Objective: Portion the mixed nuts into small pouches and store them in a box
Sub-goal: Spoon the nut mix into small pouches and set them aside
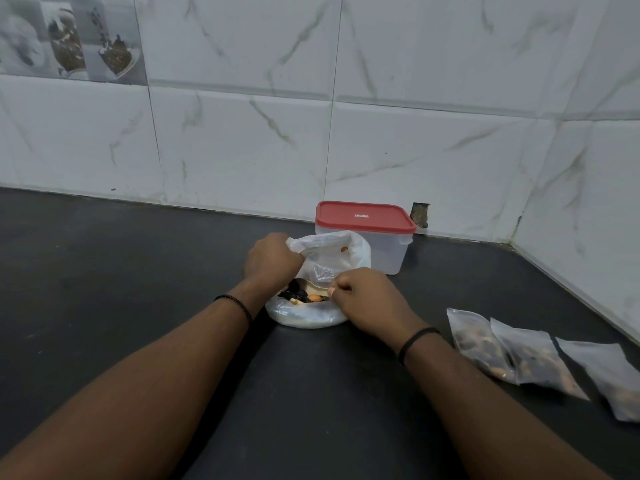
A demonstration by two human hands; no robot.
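Mid-frame, the left hand [272,258] grips the rim of the clear plastic bag [323,271] of mixed nuts [304,295]; the right hand [363,296] pinches its near edge. The red-lidded box [367,233] behind bears an unreadable label; three filled pouches [540,362] lower right, the last cut off

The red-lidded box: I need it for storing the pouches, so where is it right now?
In the head view the red-lidded box stands lid on at the back of the dark counter, against the tiled wall, just behind the plastic bag of nuts.
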